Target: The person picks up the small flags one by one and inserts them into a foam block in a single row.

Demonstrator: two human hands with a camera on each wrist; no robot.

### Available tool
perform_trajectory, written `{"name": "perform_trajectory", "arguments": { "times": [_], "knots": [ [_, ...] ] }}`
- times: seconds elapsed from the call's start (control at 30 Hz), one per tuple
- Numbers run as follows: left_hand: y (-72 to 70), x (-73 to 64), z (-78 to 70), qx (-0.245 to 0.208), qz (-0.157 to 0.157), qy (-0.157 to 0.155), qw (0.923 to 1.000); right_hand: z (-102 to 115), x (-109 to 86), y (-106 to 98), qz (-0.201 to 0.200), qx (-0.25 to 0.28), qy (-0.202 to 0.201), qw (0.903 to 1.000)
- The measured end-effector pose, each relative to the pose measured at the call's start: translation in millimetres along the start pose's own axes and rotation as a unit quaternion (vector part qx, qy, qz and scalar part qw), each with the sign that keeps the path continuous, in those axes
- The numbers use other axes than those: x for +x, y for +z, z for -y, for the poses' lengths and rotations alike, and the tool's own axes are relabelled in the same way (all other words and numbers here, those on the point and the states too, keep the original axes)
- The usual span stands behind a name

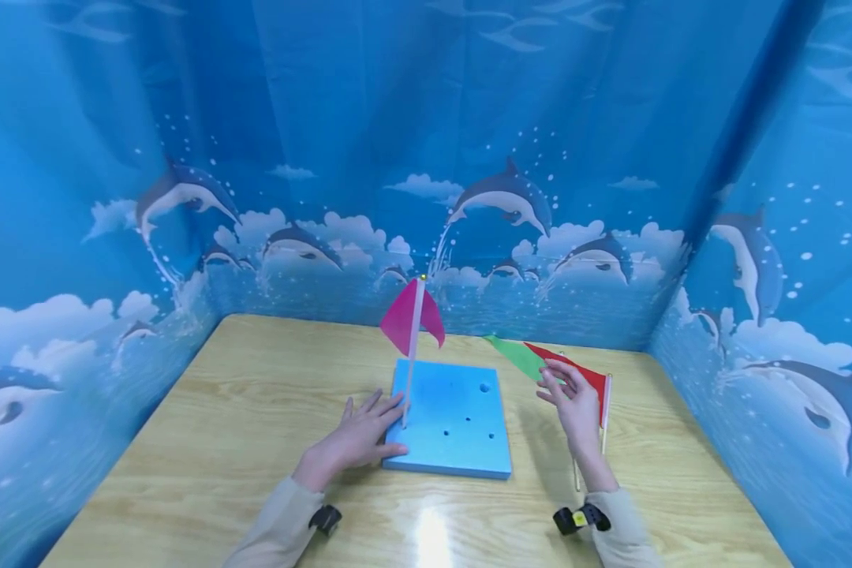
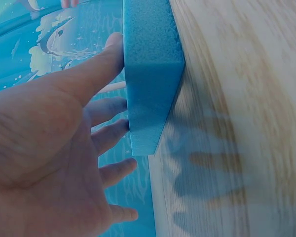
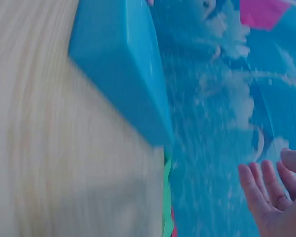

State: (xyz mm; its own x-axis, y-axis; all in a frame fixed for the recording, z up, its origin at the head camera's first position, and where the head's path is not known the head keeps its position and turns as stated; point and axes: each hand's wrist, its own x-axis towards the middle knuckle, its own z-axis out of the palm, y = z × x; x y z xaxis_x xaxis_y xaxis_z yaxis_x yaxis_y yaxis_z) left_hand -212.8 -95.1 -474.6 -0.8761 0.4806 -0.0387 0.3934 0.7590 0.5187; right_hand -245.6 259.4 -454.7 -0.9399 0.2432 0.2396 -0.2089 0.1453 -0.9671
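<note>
A blue foam block (image 1: 447,394) with several holes lies on the table. Near its left edge a pink flag (image 1: 400,319) stands in the block, its white pole leaning slightly right. My left hand (image 1: 351,442) rests at that edge with fingers spread; in the left wrist view the thumb touches the foam (image 2: 155,79). On the right, my right hand (image 1: 577,406) hovers, fingers loosely bent and holding nothing. Behind and below it are a green flag (image 1: 518,356) and a red flag (image 1: 599,386), both partly hidden by the hand.
The wooden table (image 1: 270,371) ends at the back and sides against a blue curtain (image 1: 369,142) printed with dolphins and clouds. Thin poles of the green and red flags run toward the table's front beside my right forearm.
</note>
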Motion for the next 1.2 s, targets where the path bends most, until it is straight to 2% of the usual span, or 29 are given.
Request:
{"name": "perform_trajectory", "arguments": {
  "times": [0.17,0.27,0.37,0.53,0.77,0.83,0.93,1.0,1.2],
  "knots": [
    [1.1,0.1,1.4,0.001,0.003,-0.004,1.0,-13.9,2.5,-30.4,0.003,0.002,0.037,0.9993],
    [1.6,0.3,1.6,0.001,0.005,-0.006,1.0,-20.0,3.4,-44.1,0.016,-0.021,0.064,0.9976],
    [1.7,0.6,1.4,0.001,0.005,-0.006,1.0,-24.1,4.2,-55.2,0.033,-0.068,0.099,0.9922],
    [1.5,0.1,0.8,0.0,0.005,-0.006,1.0,-29.3,6.1,-67.1,0.073,-0.157,0.149,0.9736],
    [0.8,-0.3,0.3,0.001,0.004,-0.003,1.0,-36.9,14.1,-76.1,0.136,-0.227,0.152,0.9522],
    [0.6,-0.3,0.3,0.0,0.003,-0.002,1.0,-38.3,16.0,-76.7,0.14,-0.266,0.149,0.9422],
    [0.8,-0.5,0.4,0.001,0.003,-0.001,1.0,-39.3,18.3,-76.1,0.15,-0.33,0.138,0.9216],
    [0.8,-0.6,0.2,0.002,0.003,0.001,1.0,-38.8,18.7,-74.1,0.154,-0.354,0.139,0.912],
    [0.7,-1.0,-0.3,-0.001,0.001,0.004,1.0,-34.3,16.9,-66.6,0.161,-0.352,0.171,0.9062]
  ]
}}
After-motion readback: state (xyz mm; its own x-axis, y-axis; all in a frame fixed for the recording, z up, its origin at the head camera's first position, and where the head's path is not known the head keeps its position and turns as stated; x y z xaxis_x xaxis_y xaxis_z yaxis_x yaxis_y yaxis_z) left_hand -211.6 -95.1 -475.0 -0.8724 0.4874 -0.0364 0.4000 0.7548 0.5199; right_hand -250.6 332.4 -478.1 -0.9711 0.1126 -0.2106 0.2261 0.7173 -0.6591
